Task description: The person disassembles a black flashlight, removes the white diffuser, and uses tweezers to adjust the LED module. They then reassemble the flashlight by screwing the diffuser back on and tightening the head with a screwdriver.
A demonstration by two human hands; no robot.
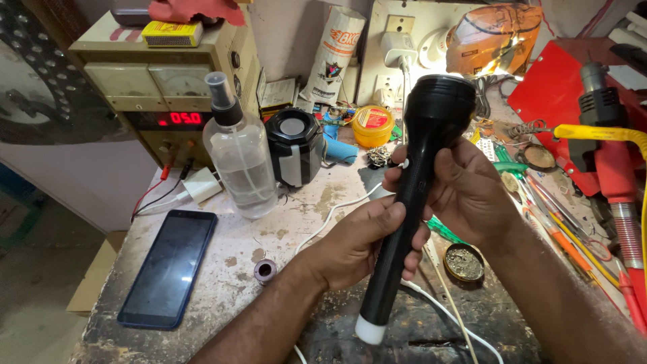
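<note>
A long black flashlight (418, 182) with a white end cap is held upright and tilted over the workbench, its wide head pointing away from me. My left hand (360, 239) wraps around the lower handle, thumb on the side. My right hand (465, 192) grips the upper handle just below the head, fingers curled behind it.
On the worn workbench (229, 269) lie a dark phone (168, 268), a clear spray bottle (237, 154), a small black speaker (295, 146), a yellow round tin (373, 125) and a small open tin (463, 261). A power supply (165, 87) stands at back left. Hand tools and a red soldering tool (617, 195) crowd the right.
</note>
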